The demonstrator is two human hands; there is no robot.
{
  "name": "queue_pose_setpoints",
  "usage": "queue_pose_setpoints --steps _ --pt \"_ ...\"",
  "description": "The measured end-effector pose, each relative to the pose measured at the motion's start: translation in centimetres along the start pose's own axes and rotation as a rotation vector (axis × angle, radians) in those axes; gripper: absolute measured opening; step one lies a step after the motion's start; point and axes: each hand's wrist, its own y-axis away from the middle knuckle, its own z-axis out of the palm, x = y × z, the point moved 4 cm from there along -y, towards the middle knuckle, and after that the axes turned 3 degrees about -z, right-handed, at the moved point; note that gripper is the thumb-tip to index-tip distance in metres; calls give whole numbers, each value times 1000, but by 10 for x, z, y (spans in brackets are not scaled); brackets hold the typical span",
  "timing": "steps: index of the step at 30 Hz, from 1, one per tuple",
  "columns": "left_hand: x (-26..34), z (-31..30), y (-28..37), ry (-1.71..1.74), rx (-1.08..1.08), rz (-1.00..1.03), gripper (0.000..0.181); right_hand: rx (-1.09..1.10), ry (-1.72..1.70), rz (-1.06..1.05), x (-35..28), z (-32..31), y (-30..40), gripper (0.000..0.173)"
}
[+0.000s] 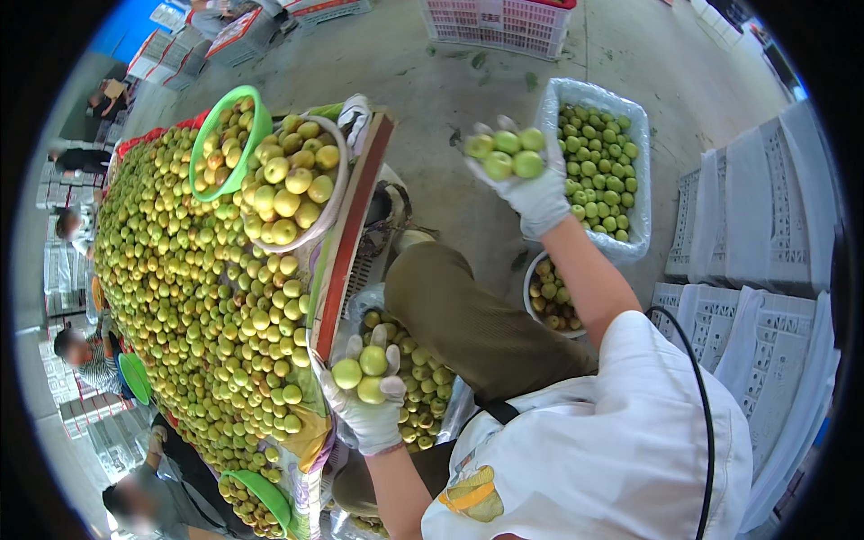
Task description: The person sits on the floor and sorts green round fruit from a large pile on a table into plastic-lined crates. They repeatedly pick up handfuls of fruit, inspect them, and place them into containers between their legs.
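My right hand (pixel 538 201), in a white glove, is turned palm up and cradles several round green fruits (pixel 506 143) that look like jujubes. It is just left of a crate lined with clear plastic (pixel 640 233), which holds many more green fruits (pixel 597 169). My left hand (pixel 368 420), gloved in white too, has three green fruits (pixel 372 361) on its palm. Its place is beside the edge of the heaped table, above a plastic-lined container of fruits (pixel 422 378) next to my legs.
A big heap of yellow-green fruits (pixel 202 283) covers the table, bounded by a red-brown wooden edge (pixel 354 236). On it are a green basket (pixel 258 145) and a pale basket (pixel 341 196). A white bucket (pixel 528 287) stands by my knee. Stacked crates (pixel 763 196) rise at right; people sit across the table.
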Motion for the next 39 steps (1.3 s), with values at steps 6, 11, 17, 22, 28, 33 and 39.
queue_pose_setpoints --steps 6,11,17,22,28,33,39 --pt "-48 57 -48 -24 -253 -288 71 570 184 -271 -129 -130 33 66" --pt "-104 91 -90 -199 -221 -459 65 711 389 -337 -169 -157 49 74" --pt "-153 78 -136 -593 -86 -383 52 539 267 21 -101 -130 83 64" --pt "-178 49 -165 -1046 -22 -194 46 477 185 233 -19 -66 117 54" --pt "-188 18 -177 -1288 -181 -133 48 472 -80 153 -6 -111 114 49" --pt "-168 32 -154 -1175 -67 1 50 406 3 38 -52 -115 97 46" --pt "-144 48 -127 -1063 -37 59 44 638 151 -178 -126 -156 92 71"
